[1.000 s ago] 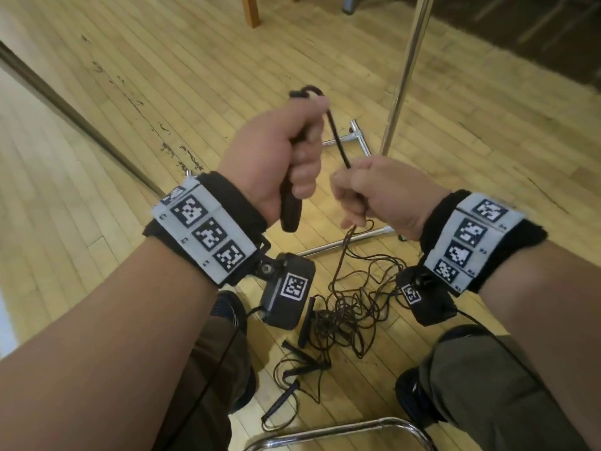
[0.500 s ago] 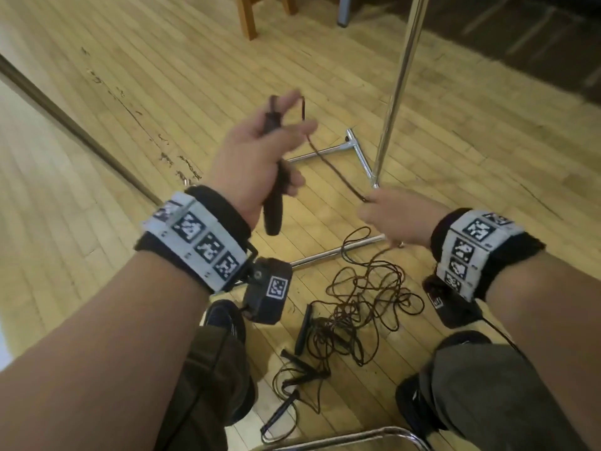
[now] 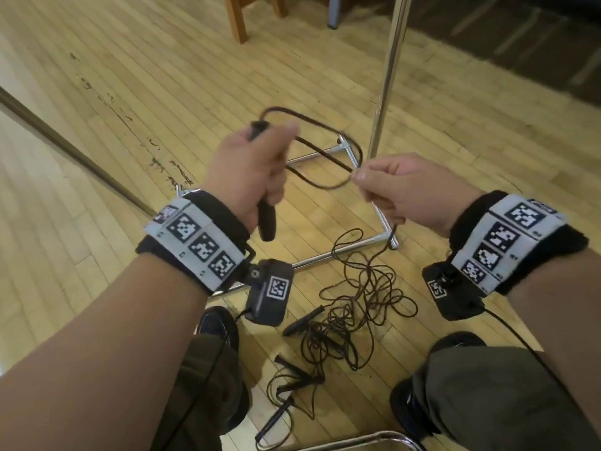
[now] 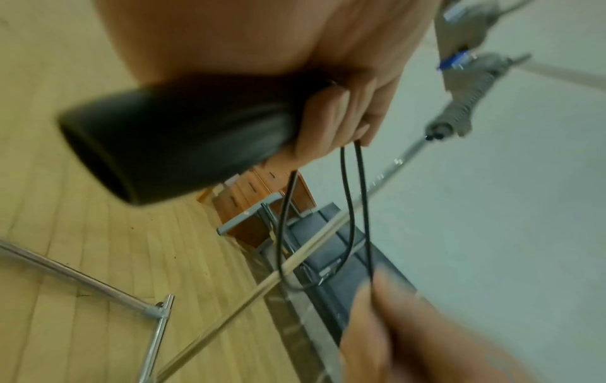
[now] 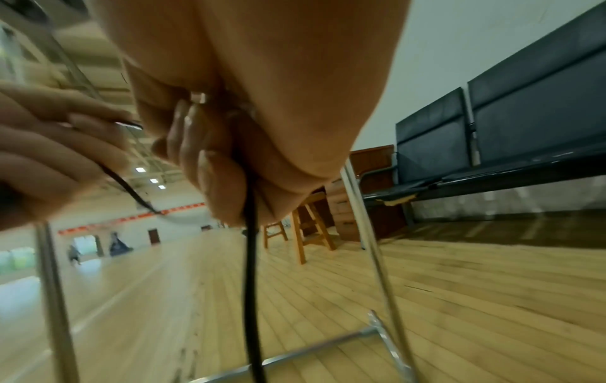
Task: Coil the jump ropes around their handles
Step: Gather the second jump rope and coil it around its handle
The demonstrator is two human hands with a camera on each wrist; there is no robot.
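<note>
Black and upright in the fist of the left hand (image 3: 247,170) is the handle (image 3: 266,219), while the right hand (image 3: 400,190) pinches the rope (image 3: 322,154) stretched between them, above the tangled pile (image 3: 354,307) on the wooden floor (image 3: 130,92).

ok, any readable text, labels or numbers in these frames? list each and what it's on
No readable words or numbers in any view.
Left wristband: square black-and-white marker codes only; tiny print beside them too small to read.
Right wristband: the same.
Wrist cameras: one marker code each, no text.
Jump rope handle: blurred, no label visible.
</note>
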